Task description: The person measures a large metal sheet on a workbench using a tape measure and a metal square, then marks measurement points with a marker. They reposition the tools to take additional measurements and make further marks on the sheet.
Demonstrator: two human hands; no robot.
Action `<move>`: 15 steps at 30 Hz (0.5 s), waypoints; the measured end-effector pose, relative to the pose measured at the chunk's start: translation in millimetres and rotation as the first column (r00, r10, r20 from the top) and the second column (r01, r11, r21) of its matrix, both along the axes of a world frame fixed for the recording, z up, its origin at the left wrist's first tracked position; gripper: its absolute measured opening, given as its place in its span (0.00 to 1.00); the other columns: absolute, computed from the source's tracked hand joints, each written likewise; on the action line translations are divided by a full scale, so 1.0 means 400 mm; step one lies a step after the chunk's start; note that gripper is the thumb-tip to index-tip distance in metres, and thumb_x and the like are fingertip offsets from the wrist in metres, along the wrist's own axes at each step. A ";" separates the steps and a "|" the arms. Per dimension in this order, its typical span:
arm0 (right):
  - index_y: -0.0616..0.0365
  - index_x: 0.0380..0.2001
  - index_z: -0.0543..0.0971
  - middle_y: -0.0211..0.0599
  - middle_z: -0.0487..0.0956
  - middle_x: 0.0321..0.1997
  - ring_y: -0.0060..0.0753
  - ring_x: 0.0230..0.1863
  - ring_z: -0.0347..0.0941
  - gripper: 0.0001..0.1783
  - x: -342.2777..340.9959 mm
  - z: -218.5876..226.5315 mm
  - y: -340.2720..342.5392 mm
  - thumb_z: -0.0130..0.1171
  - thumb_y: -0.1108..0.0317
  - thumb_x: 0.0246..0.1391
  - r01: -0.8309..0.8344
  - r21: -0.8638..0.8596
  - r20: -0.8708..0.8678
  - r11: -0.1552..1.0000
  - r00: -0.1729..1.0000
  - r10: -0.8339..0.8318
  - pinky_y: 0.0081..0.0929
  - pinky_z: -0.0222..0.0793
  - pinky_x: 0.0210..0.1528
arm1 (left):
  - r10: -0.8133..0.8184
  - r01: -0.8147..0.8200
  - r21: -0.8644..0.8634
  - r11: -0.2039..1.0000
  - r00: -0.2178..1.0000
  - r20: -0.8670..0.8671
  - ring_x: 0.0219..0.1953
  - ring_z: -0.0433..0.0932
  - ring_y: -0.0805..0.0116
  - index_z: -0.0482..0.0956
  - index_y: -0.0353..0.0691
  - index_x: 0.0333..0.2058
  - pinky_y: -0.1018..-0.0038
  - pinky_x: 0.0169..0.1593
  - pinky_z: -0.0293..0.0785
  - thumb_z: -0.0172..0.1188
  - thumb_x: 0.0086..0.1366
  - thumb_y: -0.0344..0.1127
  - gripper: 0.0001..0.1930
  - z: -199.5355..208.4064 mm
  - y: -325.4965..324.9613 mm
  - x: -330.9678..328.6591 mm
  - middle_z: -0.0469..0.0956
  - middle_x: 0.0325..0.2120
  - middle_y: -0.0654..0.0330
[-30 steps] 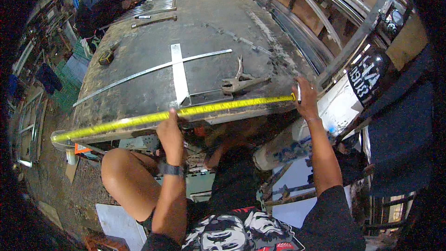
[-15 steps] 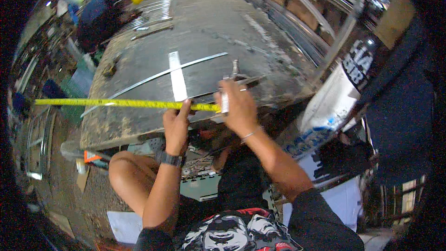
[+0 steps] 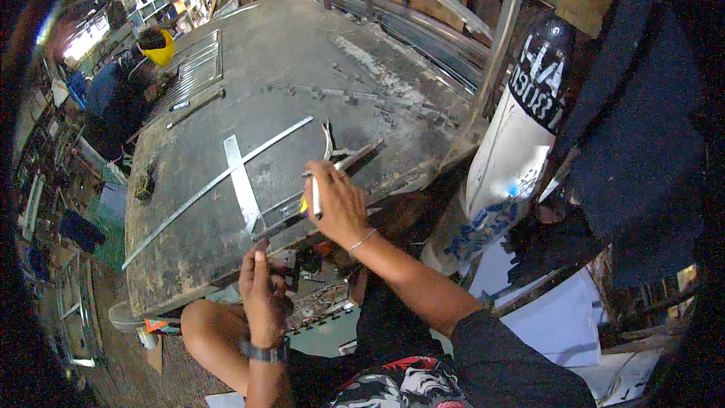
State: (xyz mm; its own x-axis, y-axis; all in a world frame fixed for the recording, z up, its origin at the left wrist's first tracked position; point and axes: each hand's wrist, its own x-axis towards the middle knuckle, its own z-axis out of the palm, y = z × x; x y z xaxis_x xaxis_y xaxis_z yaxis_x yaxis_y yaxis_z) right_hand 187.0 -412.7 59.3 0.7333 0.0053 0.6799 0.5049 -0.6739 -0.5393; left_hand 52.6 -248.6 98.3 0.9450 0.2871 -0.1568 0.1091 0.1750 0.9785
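My right hand (image 3: 337, 204) is closed around a tape measure (image 3: 315, 195) above the table's near edge, its case mostly covered by my fingers; a bit of yellow shows beside them. No long blade extends from it now. My left hand (image 3: 260, 291) is just off the near edge, thumb raised and fingers loosely bent, with nothing visible in it. Past it lies a wide flat metal strip (image 3: 240, 183), crossing a long thin metal bar (image 3: 219, 187). A dark metal bar (image 3: 283, 219) lies along the near edge. A plier-like metal tool (image 3: 328, 142) lies beyond my right hand.
The dark worktable (image 3: 181, 155) carries a ribbed metal grille (image 3: 200, 72) at far left, where a person with yellow headgear (image 3: 121, 94) bends over. Small metal pieces (image 3: 347, 96) lie in a line. A white and black gas cylinder (image 3: 502, 151) stands at right, near a metal rack (image 3: 423, 38).
The long yellow tape blade is no longer stretched out to the left. My left hand has come off it and moved down; my view has shifted to the right.
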 end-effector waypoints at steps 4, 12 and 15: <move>0.54 0.54 0.71 0.47 0.77 0.51 0.58 0.48 0.77 0.19 0.153 0.003 -0.095 0.58 0.66 0.61 0.043 -0.224 -0.043 0.974 0.998 -0.054 0.55 0.76 0.45 | -0.169 0.131 0.213 0.968 0.970 0.176 0.31 0.74 0.80 0.79 0.35 0.53 0.79 0.33 0.70 0.60 0.74 0.38 0.16 0.146 0.032 -0.008 0.79 0.32 0.67; 0.52 0.49 0.74 0.46 0.80 0.45 0.58 0.47 0.78 0.17 0.409 -0.015 -0.023 0.60 0.56 0.63 -0.190 -0.533 -0.133 0.824 0.981 0.140 0.55 0.74 0.46 | -0.405 0.304 0.603 0.737 0.913 0.035 0.28 0.77 0.74 0.82 0.32 0.49 0.73 0.33 0.74 0.64 0.71 0.38 0.16 0.182 0.057 0.152 0.83 0.31 0.59; 0.51 0.50 0.76 0.46 0.82 0.44 0.58 0.45 0.80 0.17 0.447 -0.048 0.014 0.62 0.55 0.62 -0.215 -0.439 -0.059 0.872 0.976 0.211 0.54 0.70 0.52 | -0.434 0.143 0.832 0.537 0.892 0.127 0.28 0.82 0.59 0.83 0.35 0.47 0.70 0.34 0.76 0.66 0.68 0.36 0.13 0.144 0.065 0.143 0.84 0.32 0.49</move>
State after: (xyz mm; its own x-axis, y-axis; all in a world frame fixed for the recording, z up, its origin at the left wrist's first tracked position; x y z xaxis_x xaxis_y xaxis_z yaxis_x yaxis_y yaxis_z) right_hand 365.8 -407.0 40.1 0.6862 0.4590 0.5643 0.6598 -0.7193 -0.2172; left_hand 109.9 -222.4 155.8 0.9510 -0.1431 0.2740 -0.2978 -0.6614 0.6884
